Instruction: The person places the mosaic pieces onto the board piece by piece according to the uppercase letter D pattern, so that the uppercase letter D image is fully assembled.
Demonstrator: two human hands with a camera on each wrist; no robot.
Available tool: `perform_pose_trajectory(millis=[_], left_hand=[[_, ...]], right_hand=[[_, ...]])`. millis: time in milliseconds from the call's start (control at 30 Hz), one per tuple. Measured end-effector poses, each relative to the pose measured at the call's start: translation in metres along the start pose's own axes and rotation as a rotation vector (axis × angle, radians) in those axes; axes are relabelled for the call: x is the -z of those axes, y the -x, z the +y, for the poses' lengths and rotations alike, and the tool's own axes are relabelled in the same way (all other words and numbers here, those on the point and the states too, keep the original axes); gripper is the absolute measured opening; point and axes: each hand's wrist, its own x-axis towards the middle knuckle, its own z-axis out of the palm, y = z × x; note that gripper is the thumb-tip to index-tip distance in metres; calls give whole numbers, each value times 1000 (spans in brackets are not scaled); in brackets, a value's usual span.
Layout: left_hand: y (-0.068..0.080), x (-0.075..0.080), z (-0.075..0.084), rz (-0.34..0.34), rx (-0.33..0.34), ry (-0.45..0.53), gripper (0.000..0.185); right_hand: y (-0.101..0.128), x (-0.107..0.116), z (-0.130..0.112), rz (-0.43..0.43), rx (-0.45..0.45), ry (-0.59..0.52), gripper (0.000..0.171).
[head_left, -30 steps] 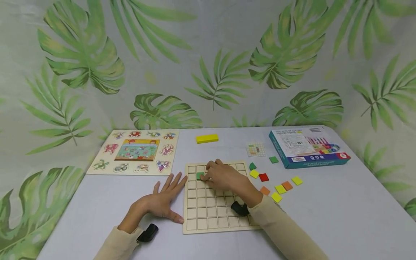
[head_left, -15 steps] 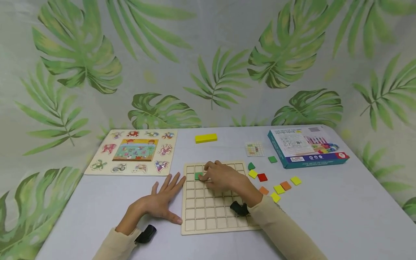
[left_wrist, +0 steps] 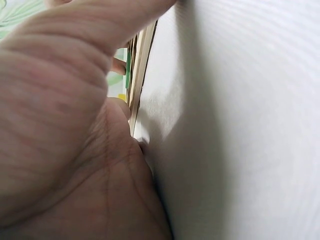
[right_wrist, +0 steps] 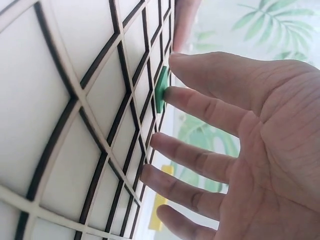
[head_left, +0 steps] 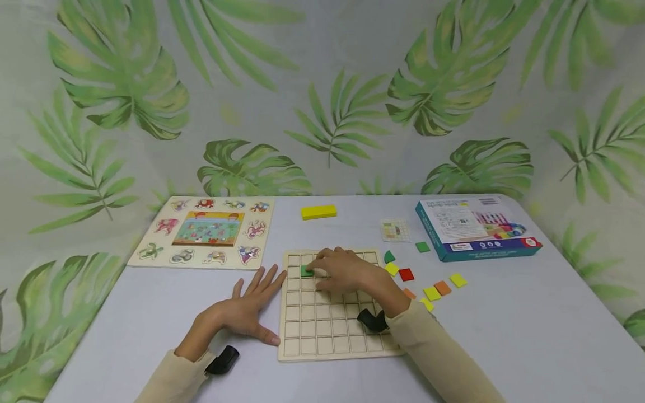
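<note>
A wooden grid board (head_left: 323,330) lies flat on the table in the head view. My left hand (head_left: 243,312) rests beside it with fingers spread, the fingertips and thumb tip right at its left edge. In the left wrist view, the palm fills the left side. Over the board's upper part is my right hand (head_left: 342,271). Its index fingertip touches a green square tile (right_wrist: 161,90), which sits in a cell near the board's upper left corner. The thumb stands apart from the tile, and the other fingers are loosely extended over the grid.
Right of the board lie a green quarter-round piece (head_left: 389,257), a red tile (head_left: 406,275) and several yellow and orange tiles. Behind are a pattern card (head_left: 395,230), a yellow block (head_left: 319,212) and a teal box (head_left: 478,228). A sea-animal puzzle board (head_left: 201,232) lies left.
My right hand's fingers have loosened and spread, and the index finger has shifted onto the green tile, with the thumb drawn away. The left hand stays at the board's edge.
</note>
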Motion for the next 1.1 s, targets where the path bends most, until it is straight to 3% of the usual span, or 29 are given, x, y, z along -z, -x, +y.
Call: perform_pose_trajectory(millis=[300,767,1100], left_hand=[[3,-6,2,3,-1,25,134],[2,-7,3,-5,-9,32,133],[1,0,2,-4,-9,3,133]], right_hand=[[9,8,9,-24,70,-19,46],[42,30,62,-3,117,-163,47],[60,33,100,86,58,-189,48]])
